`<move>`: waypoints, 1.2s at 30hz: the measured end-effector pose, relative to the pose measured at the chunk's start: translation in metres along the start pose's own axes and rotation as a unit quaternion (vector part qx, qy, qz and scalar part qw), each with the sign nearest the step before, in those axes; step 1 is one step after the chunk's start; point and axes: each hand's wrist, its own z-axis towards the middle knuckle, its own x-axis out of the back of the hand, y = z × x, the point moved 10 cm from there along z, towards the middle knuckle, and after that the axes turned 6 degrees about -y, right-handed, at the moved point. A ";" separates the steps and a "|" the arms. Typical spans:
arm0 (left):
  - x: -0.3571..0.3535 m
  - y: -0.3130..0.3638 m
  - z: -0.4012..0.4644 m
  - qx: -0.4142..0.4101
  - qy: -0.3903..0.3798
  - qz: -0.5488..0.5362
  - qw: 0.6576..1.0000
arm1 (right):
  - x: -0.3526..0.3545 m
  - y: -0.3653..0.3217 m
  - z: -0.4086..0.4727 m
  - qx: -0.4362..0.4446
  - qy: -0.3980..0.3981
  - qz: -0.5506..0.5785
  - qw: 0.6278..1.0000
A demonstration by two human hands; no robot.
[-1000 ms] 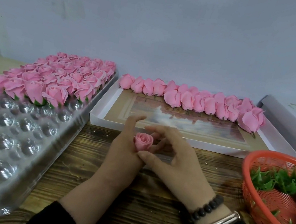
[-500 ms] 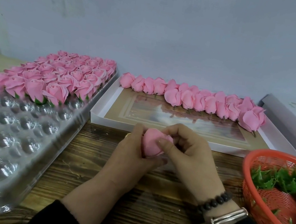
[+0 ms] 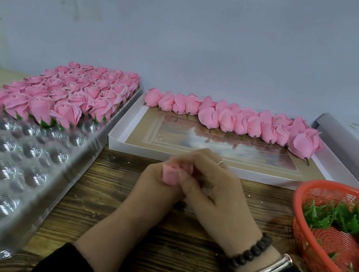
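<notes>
A pink rose head (image 3: pixel 171 174) sits between both hands above the wooden table, just in front of the white box. My left hand (image 3: pixel 154 186) holds it from below with curled fingers. My right hand (image 3: pixel 215 188) closes over it from the right, fingertips pinching its petals. Most of the rose is hidden by the fingers. The right wrist carries a dark bead bracelet and a metal bangle.
A clear plastic blister tray (image 3: pixel 4 167) at left has several pink roses (image 3: pixel 67 94) in its far rows. A white box lid (image 3: pixel 230 153) behind holds a row of rose heads (image 3: pixel 235 121). An orange basket (image 3: pixel 304 202) with green leaf calyxes (image 3: pixel 337 215) stands at right.
The rose was held upright with the right fingers spread; both hands have since closed around it and turned it on its side, staying in front of the box.
</notes>
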 end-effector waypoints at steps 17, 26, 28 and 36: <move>-0.010 -0.023 0.000 0.069 0.059 -0.427 0.900 | -0.016 0.026 -0.007 -0.137 0.024 0.043 0.989; 0.000 -0.017 0.004 0.030 0.038 -0.356 0.933 | -0.023 0.034 -0.006 -0.169 -0.047 0.153 0.972; 0.014 -0.014 0.002 0.003 0.078 -0.277 0.958 | -0.007 0.039 -0.006 -0.163 0.021 0.172 0.971; 0.007 -0.001 0.002 0.001 0.012 0.115 0.993 | -0.005 0.024 -0.003 -0.092 -0.091 0.080 0.988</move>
